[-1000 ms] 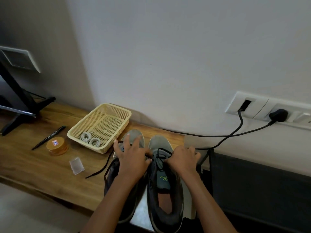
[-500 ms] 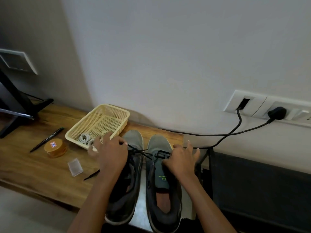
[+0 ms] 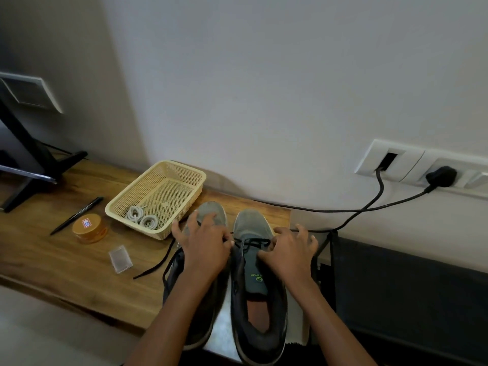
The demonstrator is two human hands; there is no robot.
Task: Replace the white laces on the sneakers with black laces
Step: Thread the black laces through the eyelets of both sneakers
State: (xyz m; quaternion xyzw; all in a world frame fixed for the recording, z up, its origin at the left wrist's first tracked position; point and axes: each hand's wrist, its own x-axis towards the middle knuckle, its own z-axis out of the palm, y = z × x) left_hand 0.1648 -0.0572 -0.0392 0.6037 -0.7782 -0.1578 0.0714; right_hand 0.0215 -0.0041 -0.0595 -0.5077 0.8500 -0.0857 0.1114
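Two grey sneakers are sitting side by side at the right end of the wooden worktop [image 3: 52,260], with their toes pointing far away, toward the wall. The left hand [image 3: 206,249] is lying on top of the left sneaker [image 3: 214,212]. Its fingers are spreading out wide, and the tip of its thumb is touching the black lace [image 3: 250,242] that is crossing the front of the right sneaker [image 3: 250,225]. The right hand [image 3: 290,249] is sitting on the right side of the right sneaker. Its fingers are bending down by the same lace, but I cannot tell if they are pinching it or only touching it. A loose black lace [image 3: 154,266] is trailing out from the left sneaker and lying on the worktop to the left. Just to the far left of the sneakers, a yellow basket [image 3: 184,169] is holding the white laces [image 3: 142,219], which are lying in curls in its near corner. Left of the basket, an orange tin [image 3: 89,228] is standing near a black pen [image 3: 76,215]. A small clear box [image 3: 120,258] is lying nearer, between the tin and the loose lace. A black stand [image 3: 31,154] is standing at the far left. On the wall at the right, a black plug [image 3: 441,177] is sitting in a white socket plate [image 3: 412,162], and a black cable [image 3: 303,208] is running along behind the sneakers.
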